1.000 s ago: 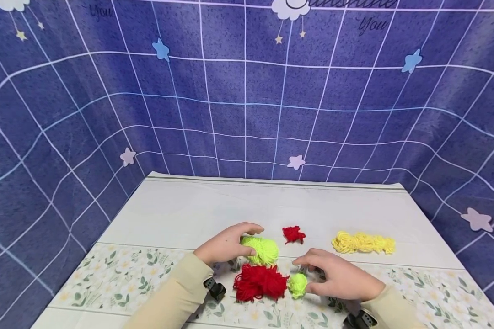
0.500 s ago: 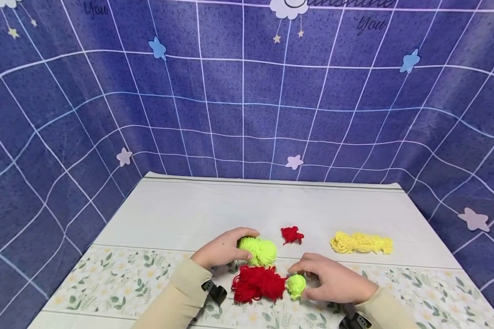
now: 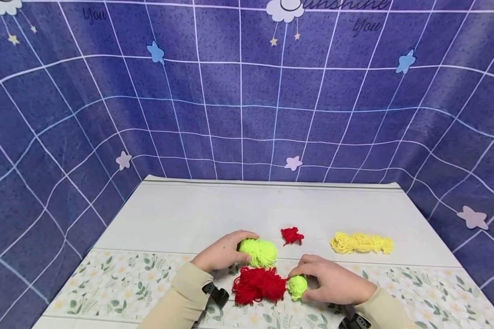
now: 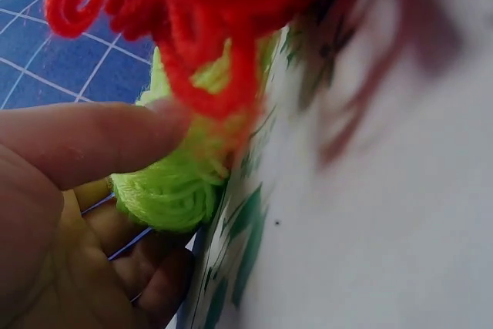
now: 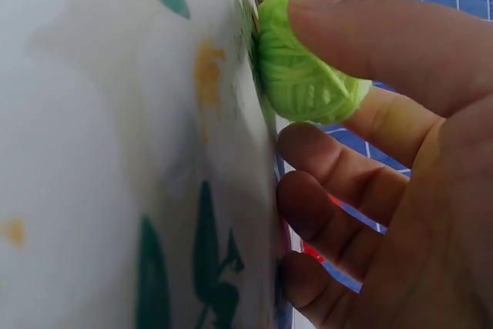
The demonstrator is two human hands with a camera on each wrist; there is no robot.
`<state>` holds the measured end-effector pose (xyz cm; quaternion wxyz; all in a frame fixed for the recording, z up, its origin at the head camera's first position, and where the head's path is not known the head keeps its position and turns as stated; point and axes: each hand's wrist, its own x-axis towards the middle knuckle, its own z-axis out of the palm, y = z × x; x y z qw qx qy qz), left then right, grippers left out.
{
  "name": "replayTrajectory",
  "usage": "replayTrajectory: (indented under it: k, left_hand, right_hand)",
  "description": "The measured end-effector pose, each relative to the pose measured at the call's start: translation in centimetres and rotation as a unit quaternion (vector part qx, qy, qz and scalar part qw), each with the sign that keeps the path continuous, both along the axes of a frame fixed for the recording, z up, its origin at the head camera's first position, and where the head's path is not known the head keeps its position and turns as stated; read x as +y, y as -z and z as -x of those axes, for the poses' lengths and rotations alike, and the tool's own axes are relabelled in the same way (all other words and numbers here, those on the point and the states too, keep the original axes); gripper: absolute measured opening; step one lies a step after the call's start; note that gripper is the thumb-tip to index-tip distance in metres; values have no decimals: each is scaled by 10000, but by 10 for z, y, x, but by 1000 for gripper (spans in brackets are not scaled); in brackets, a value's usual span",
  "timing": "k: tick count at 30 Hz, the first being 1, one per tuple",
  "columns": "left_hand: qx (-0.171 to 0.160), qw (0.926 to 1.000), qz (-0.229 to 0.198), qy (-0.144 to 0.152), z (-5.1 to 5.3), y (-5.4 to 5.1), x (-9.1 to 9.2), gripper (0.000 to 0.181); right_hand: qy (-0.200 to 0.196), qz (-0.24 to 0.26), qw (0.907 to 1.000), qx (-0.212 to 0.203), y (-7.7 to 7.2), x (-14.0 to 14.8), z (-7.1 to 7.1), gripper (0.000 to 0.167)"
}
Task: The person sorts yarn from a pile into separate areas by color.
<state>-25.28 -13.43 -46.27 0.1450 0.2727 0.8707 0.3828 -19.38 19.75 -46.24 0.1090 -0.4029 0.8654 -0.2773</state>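
Note:
A bright green yarn skein [image 3: 264, 253] lies on the table with my left hand [image 3: 224, 251] curled round its left end. The left wrist view shows the thumb on the green skein [image 4: 173, 186] and the other fingers behind it. Between the hands sits a loopy red yarn bundle [image 3: 258, 285], just below the skein. My right hand [image 3: 333, 281] holds a small green yarn ball [image 3: 298, 287] beside the red bundle. In the right wrist view, thumb and forefinger lie on either side of that ball [image 5: 308, 75], the other fingers loosely bent below.
A small red yarn piece [image 3: 292, 235] lies behind the hands. To the right of it is a yellow yarn bundle [image 3: 361, 243]. A blue curtain [image 3: 247, 119] with a grid pattern stands round the back and sides of the table [image 3: 189, 201].
My right hand has moved slightly left and closed its fingers round the small green ball. My left hand's fingers have drawn in round the green skein's left end.

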Motion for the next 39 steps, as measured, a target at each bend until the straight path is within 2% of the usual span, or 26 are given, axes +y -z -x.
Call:
replayTrajectory:
  k: [9, 15, 19, 26, 34, 39]
  left_hand:
    - [8, 9993, -141, -350, 1, 3, -3, 48]
    - [46, 9990, -224, -374, 2, 5, -3, 43]
    - [211, 9990, -190, -333, 4, 5, -2, 40]
    - [304, 9990, -229, -220, 3, 7, 0, 38]
    - [232, 9993, -203, -199, 2, 10, 1, 38]
    - [247, 9992, -218, -239, 3, 9, -1, 38]
  right_hand:
    - [121, -222, 9996, -83, -2, -2, 1, 36]
    - [129, -206, 9996, -121, -5, -3, 2, 32]
    - [142, -134, 9998, 33, -11, -4, 3, 32]
    - [421, 64, 9972, 607, -29, 6, 9, 34]
    - [596, 129, 9962, 629, -42, 13, 14, 39]
    - [652, 257, 9941, 833, -52, 12, 24, 40]
